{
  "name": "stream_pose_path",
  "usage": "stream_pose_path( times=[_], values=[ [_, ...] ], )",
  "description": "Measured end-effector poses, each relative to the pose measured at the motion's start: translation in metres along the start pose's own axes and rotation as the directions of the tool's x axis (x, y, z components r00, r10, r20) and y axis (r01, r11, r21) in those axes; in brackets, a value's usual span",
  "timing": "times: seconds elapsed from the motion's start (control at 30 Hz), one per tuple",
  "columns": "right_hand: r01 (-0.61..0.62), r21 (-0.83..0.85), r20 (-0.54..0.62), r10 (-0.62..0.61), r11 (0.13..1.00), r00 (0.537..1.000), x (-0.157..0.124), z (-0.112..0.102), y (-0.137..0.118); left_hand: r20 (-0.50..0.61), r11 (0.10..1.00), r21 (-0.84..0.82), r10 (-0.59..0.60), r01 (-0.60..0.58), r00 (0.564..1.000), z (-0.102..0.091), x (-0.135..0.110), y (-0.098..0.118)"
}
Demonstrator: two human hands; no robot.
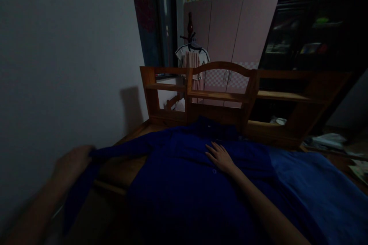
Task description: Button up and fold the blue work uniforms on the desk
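Observation:
A dark blue buttoned shirt [178, 176] lies spread over the wooden desk [123, 168], its collar toward the shelf at the back. At the left, my left hand [73, 162] is closed round the shirt's sleeve and pulls it out sideways; the sleeve's end hangs down below the hand. That hand is somewhat blurred. My right hand [221, 157] rests flat on the shirt's chest near a button, fingers spread. Under the shirt's right side shows a lighter blue cloth [313, 183].
A wooden shelf unit [218, 95] rises along the desk's back edge. The white wall [71, 53] borders the left side. Behind stand a pink wardrobe [224, 26], clothes on a rack [192, 55] and a dark cabinet [304, 38]. Plastic and papers [330, 139] lie at the far right.

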State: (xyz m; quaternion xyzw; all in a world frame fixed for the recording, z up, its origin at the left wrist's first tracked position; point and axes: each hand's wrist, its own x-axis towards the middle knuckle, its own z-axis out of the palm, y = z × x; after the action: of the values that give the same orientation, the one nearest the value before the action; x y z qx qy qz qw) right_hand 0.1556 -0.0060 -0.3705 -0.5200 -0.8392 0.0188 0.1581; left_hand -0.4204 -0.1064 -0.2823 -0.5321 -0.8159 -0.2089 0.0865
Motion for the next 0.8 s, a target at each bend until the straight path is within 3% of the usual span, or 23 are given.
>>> stream_pose_path(
  times=[0.07,0.1,0.2,0.33,0.43,0.47,0.5,0.53,0.57,0.6,0.63,0.67,0.7,0.73,0.8],
  values=[
    [-0.004,-0.001,0.000,0.004,1.000,1.000,0.001,0.001,0.000,-0.215,0.987,0.160,0.062,-0.027,0.975,-0.011,0.001,0.021],
    [-0.006,-0.002,-0.001,0.006,1.000,1.000,0.001,0.001,0.000,-0.344,0.983,0.184,0.081,-0.017,0.935,-0.016,0.002,0.035],
    [-0.009,-0.001,-0.002,0.009,1.000,1.000,0.000,0.000,0.000,-0.578,0.993,0.052,0.114,-0.103,0.808,-0.030,0.008,0.082],
    [-0.011,0.016,-0.002,0.011,1.000,1.000,-0.002,-0.004,-0.002,-0.737,0.934,-0.107,0.155,-0.340,0.658,-0.046,0.029,0.149],
    [-0.022,0.055,-0.003,0.022,0.998,1.000,-0.003,-0.006,-0.005,-0.806,0.865,-0.108,0.213,-0.491,0.552,-0.048,0.030,0.218],
    [-0.019,0.086,-0.013,0.020,0.996,1.000,-0.003,-0.007,-0.007,-0.803,0.822,-0.090,0.274,-0.563,0.530,-0.043,0.023,0.245],
    [-0.012,0.138,-0.034,0.017,0.990,0.999,-0.003,-0.008,-0.008,-0.772,0.735,-0.024,0.417,-0.677,0.480,-0.036,0.012,0.272],
    [-0.010,0.217,-0.073,0.026,0.976,0.997,-0.003,-0.010,-0.008,-0.714,0.596,0.067,0.589,-0.800,0.378,-0.025,-0.002,0.299],
    [-0.020,0.331,-0.123,0.064,0.943,0.990,-0.004,-0.013,-0.007,-0.609,0.398,0.162,0.760,-0.903,0.226,-0.012,-0.019,0.322],
    [-0.043,0.457,-0.169,0.134,0.888,0.976,-0.005,-0.016,-0.005,-0.477,0.177,0.229,0.877,-0.957,0.048,0.002,-0.037,0.342],
    [-0.072,0.573,-0.197,0.222,0.816,0.955,-0.006,-0.021,-0.001,-0.375,-0.008,0.254,0.921,-0.967,-0.106,0.017,-0.055,0.357],
    [-0.104,0.662,-0.199,0.308,0.742,0.930,-0.007,-0.025,0.004,-0.290,-0.134,0.255,0.934,-0.958,-0.208,0.031,-0.071,0.366],
    [-0.138,0.720,-0.181,0.376,0.680,0.909,-0.009,-0.030,0.009,-0.222,-0.181,0.243,0.946,-0.953,-0.236,0.044,-0.086,0.370],
    [-0.169,0.748,-0.154,0.415,0.642,0.897,-0.011,-0.034,0.015,-0.193,-0.170,0.224,0.958,-0.960,-0.214,0.054,-0.097,0.369],
    [-0.212,0.753,-0.100,0.426,0.623,0.899,-0.015,-0.041,0.026,-0.183,-0.054,0.170,0.979,-0.984,-0.085,0.065,-0.110,0.359]
  ],
)
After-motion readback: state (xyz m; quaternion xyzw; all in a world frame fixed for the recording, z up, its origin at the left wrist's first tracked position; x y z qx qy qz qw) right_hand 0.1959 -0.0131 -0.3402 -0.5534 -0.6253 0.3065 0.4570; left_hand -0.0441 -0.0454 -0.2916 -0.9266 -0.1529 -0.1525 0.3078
